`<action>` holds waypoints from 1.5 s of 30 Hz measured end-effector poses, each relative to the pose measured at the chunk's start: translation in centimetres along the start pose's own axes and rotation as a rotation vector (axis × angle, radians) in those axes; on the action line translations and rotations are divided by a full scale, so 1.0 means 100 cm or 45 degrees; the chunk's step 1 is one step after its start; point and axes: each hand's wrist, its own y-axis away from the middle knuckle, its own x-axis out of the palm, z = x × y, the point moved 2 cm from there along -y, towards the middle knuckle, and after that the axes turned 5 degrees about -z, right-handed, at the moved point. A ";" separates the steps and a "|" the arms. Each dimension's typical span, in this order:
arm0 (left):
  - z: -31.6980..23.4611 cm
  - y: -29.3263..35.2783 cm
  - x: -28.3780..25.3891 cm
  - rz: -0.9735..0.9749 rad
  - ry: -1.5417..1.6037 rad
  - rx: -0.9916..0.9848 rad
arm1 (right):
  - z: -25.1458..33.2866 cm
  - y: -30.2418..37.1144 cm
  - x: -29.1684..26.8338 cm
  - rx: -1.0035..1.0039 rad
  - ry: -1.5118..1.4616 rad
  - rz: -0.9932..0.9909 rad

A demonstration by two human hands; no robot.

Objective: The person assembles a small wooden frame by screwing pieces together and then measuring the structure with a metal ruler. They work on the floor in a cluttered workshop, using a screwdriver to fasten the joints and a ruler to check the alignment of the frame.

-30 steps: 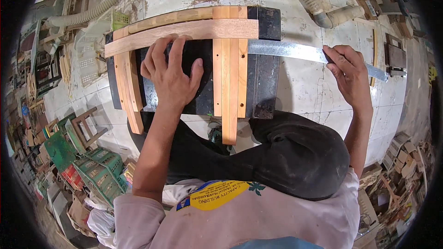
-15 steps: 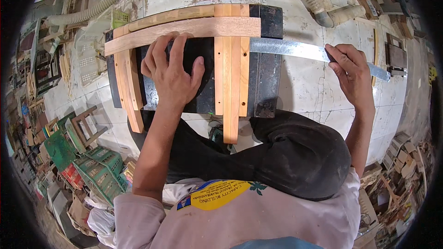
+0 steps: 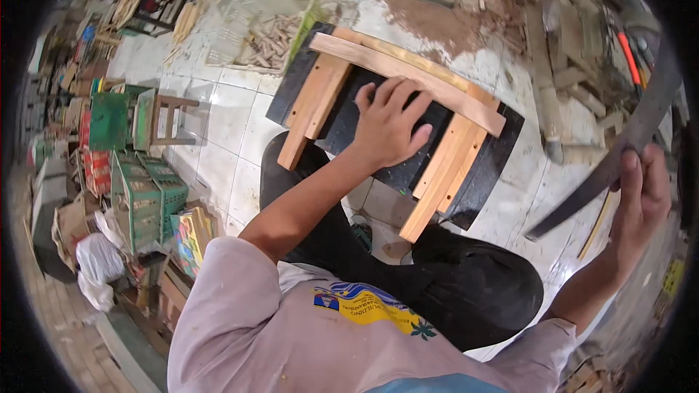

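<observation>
A pale wooden strip point(image 3: 466, 106) lies across the top of a wooden frame with two slatted legs, the left leg point(image 3: 317, 102) and the right leg point(image 3: 445, 169). Behind the strip runs a yellowish rail point(image 3: 397, 52). The frame rests on a low black bench point(image 3: 502, 149) in front of my knees. My left hand point(image 3: 386, 127) is spread, fingers bent toward the strip, palm over the bench. Out at the right, my right hand point(image 3: 641, 200) grips a long flat metal ruler point(image 3: 582, 202), tilted up and held off the bench.
A pale crate point(image 3: 251, 36) of small wood pieces stands beyond the bench at the left. Sawdust point(image 3: 429, 22) covers floor tiles at the back. Green crates point(image 3: 149, 193) and a small stool point(image 3: 169, 120) stand left; a hose point(image 3: 542, 65) and wood scraps lie right.
My right hand has drawn the ruler away from the frame and swung it up to the right. My left hand stays spread at the strip. The view has turned, so the bench appears slanted.
</observation>
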 end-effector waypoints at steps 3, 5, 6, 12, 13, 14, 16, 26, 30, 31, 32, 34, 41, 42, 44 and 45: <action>0.003 -0.006 -0.033 -0.026 0.128 -0.159 | 0.074 -0.042 0.041 -0.141 -0.126 0.131; 0.006 -0.019 -0.069 -0.032 0.423 -0.288 | 0.113 -0.053 0.081 -0.222 -0.309 0.249; 0.003 -0.029 -0.087 -0.104 0.851 -0.351 | 0.131 -0.055 0.100 -0.241 -0.414 0.294; 0.011 -0.048 -0.183 -0.316 1.696 -0.516 | 0.182 -0.052 0.185 -0.124 -0.778 0.496; 0.016 -0.040 -0.188 -0.361 1.711 -0.568 | 0.186 -0.048 0.204 -0.123 -0.758 0.564; 0.016 -0.031 -0.191 -0.425 1.654 -0.610 | 0.189 -0.045 0.217 -0.124 -0.725 0.621; 0.030 -0.016 -0.195 -0.467 1.385 -0.621 | 0.191 -0.038 0.240 -0.232 -0.686 0.621; 0.206 0.074 -0.211 -0.150 -0.013 -0.463 | 0.086 -0.041 0.279 -0.793 0.601 0.829; 0.255 0.095 -0.196 0.121 -0.125 -0.579 | 0.060 -0.034 0.288 -0.721 0.723 0.861; 0.269 0.096 -0.188 0.144 -0.196 -0.499 | 0.060 -0.034 0.290 -0.682 0.731 0.873; 0.278 0.097 -0.181 0.168 -0.268 -0.421 | 0.059 -0.033 0.292 -0.655 0.765 0.879; 0.292 0.096 -0.169 0.154 -0.335 -0.320 | 0.058 -0.030 0.298 -0.599 0.829 0.894; 0.333 0.083 -0.130 0.261 -0.303 -0.140 | 0.063 -0.021 0.306 -0.587 0.936 0.849; 0.338 0.081 -0.126 0.259 -0.306 -0.110 | 0.066 -0.020 0.307 -0.583 0.958 0.848; 0.343 0.072 -0.119 0.263 -0.301 -0.059 | 0.065 -0.017 0.308 -0.578 0.980 0.834; 0.346 0.068 -0.116 0.266 -0.296 -0.041 | 0.064 -0.017 0.309 -0.583 0.976 0.820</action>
